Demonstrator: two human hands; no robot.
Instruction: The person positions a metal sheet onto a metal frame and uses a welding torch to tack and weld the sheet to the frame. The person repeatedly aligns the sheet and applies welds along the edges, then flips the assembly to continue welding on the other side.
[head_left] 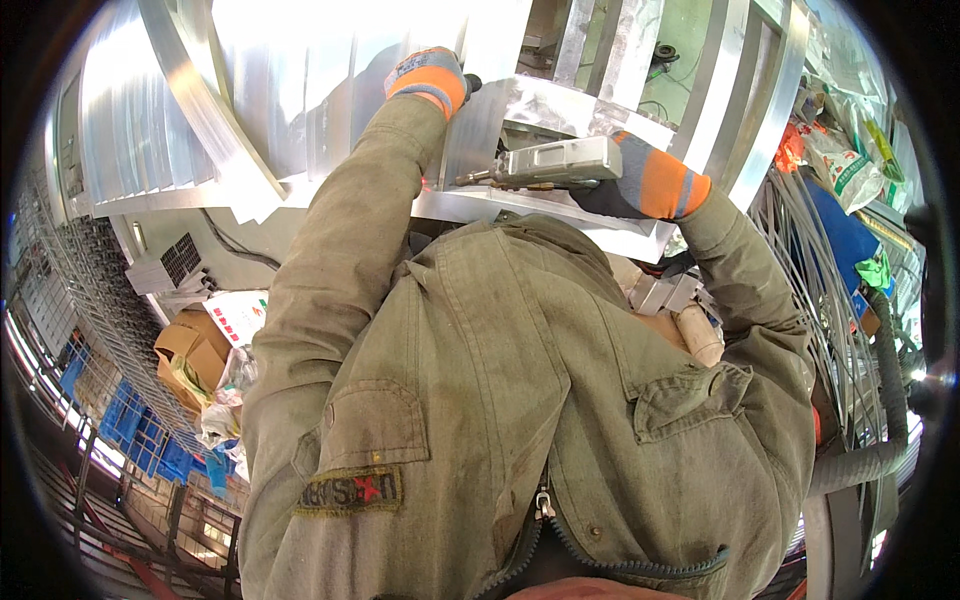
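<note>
My left hand [430, 78], in an orange and grey glove, is at the top middle with its fingers curled on an aluminium profile [478, 135]; its dark thumb points right. Further right, my gloved right hand [648, 178] grips a silver hand-held power tool [560, 160]. The tool lies level, and its thin nose points left, close to that profile's near end. A small red light spot shows beside the tip. Several profiles side by side form a bright panel [300, 120] left of my left hand. The fingers under the tool are hidden.
A loose aluminium bar [205, 110] lies slanted across the panel. Open frame bars [715, 90] stand at the upper right. At left are a cardboard box [190, 350] and wire mesh [100, 270]. Thin rods [800, 250], plastic bags [840, 165] and a grey hose [860, 465] are at right.
</note>
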